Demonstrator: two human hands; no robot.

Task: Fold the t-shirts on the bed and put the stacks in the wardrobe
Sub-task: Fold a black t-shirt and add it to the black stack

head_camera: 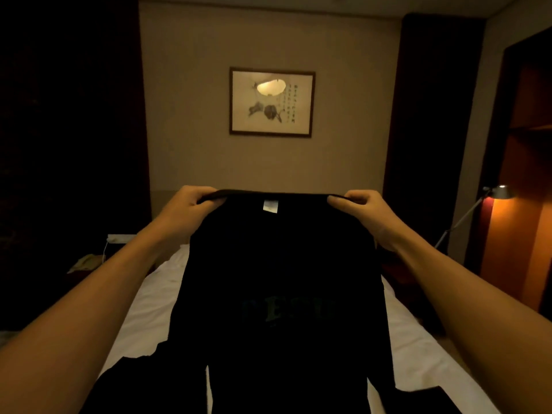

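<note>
Black cotton hangs in the air over the bed (143, 312): a t-shirt (277, 279) held up by its top edge, the white neck label (270, 205) facing the camera and faint lettering showing across the chest. The left hand (186, 206) pinches one end of the shoulder line and the right hand (363, 209) pinches the other, fingers (334, 201) curled over the fabric, thumbs hidden behind or under it. The shirt is stretched fairly taut between them, and its lower part drapes down toward the white sheet, where more dark cloth lies at the near edge; I cannot tell if that is the same garment or another.

This looks like the start of one fold, the shirt being spread and squared before it goes down. No folded stack is visible, so the task seems early. The next move calls for lowering it flat onto the sheet, keeping the shoulders level so the body does not bunch, then bringing the sleeves inward. A framed picture (271, 102) hangs on the far wall, and a lamp (499, 192) glows at right beside wooden shelving.
</note>
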